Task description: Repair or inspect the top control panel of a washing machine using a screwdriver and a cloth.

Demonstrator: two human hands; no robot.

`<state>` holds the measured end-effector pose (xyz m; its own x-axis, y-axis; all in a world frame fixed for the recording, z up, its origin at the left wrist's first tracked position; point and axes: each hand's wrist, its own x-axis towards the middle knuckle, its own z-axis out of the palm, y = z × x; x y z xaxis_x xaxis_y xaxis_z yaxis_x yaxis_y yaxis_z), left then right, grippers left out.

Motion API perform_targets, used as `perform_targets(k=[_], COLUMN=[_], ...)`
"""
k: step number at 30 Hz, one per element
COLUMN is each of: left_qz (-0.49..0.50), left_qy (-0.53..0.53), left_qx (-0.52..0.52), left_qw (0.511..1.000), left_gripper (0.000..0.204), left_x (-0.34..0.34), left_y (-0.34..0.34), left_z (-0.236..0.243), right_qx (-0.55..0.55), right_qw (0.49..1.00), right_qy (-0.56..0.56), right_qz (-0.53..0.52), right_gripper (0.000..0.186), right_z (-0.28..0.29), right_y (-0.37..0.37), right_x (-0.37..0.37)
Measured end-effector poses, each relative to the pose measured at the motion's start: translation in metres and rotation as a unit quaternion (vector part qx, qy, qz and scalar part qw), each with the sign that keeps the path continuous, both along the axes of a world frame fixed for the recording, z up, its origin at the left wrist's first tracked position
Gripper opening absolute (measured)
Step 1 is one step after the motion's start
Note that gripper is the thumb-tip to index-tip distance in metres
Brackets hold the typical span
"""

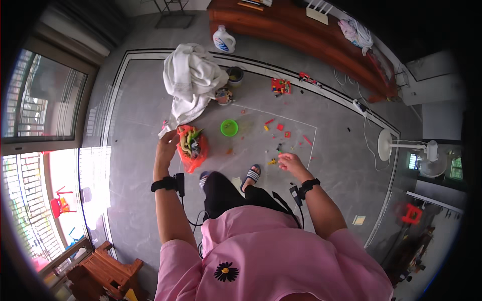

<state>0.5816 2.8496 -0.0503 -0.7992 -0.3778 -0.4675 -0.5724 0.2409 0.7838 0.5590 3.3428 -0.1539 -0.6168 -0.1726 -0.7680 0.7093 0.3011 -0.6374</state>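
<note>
My left hand (166, 146) is at the left rim of a thin red plastic bag (197, 161), its fingers closed on the edge. Inside the bag lie toy figures (190, 143) in yellow, green and grey. Over the floor to the right is my right hand (292, 164), fingers curled together; what they hold, if anything, is too small to make out. Just beyond its fingertips are small dark and green toy pieces (279, 148), and a yellow toy piece (272, 161) lies to its left.
A green bowl (229, 128) sits between scattered red bricks (280, 127). Farther off are a white cloth heap (188, 80), a dark bucket (234, 76), a red brick-built toy (281, 86) and a detergent jug (224, 39). A white fan (385, 145) with a cord stands right.
</note>
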Motion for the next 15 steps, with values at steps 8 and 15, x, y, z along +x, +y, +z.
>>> perform_targets(k=[8, 15], left_qz=[-0.033, -0.053], left_qy=[0.046, 0.02], left_qx=[0.042, 0.125], left_qw=[0.998, 0.991], left_gripper=[0.042, 0.038], left_x=[-0.165, -0.36], left_y=[0.189, 0.383], left_z=[-0.001, -0.045], right_qx=[0.005, 0.038], right_qw=[0.995, 0.989], right_qy=[0.094, 0.109], right_qz=[-0.036, -0.09], right_gripper=[0.035, 0.035], right_z=[0.001, -0.004], right_y=[0.184, 0.357], right_x=[-0.093, -0.23])
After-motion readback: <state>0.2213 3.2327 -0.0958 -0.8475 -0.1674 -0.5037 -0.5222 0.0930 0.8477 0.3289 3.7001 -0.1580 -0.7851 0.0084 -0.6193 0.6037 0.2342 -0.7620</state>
